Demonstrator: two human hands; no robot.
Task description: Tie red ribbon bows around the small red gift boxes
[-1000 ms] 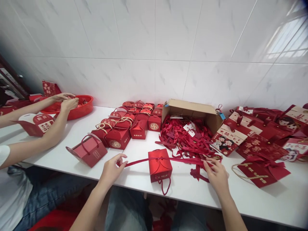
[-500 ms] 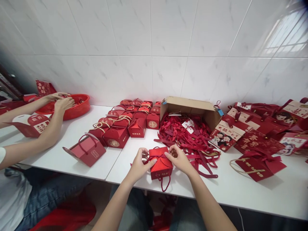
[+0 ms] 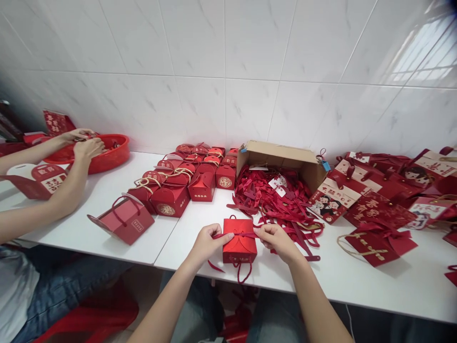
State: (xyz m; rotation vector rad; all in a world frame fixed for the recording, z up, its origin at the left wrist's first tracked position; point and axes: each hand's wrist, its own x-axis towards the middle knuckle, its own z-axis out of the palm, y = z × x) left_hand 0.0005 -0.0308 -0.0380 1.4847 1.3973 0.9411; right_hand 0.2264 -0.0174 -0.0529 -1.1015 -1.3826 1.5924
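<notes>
A small red gift box (image 3: 240, 248) stands on the white table near its front edge, closed, with a cord handle hanging from its front. Across its top runs a dark red ribbon (image 3: 244, 234), drawn sideways between my hands. At the box's left side, my left hand (image 3: 210, 242) is closed on one part of the ribbon, its thumb over the box top. On the right, my right hand (image 3: 276, 240) pinches the other part just off the box's edge. One loose ribbon tail hangs below my left hand.
A cardboard carton (image 3: 282, 150) spills red ribbons behind the box. Rows of small red boxes (image 3: 171, 200) stand to its left, with an open red box (image 3: 124, 219) nearer. Red gift bags (image 3: 378, 209) crowd the right. At far left, a co-worker's hands (image 3: 87, 143) are over a red basin (image 3: 112, 159).
My hands have moved apart, my right hand outward to the right, and the ribbon is now stretched straight across the box top. The camera view has shifted slightly.
</notes>
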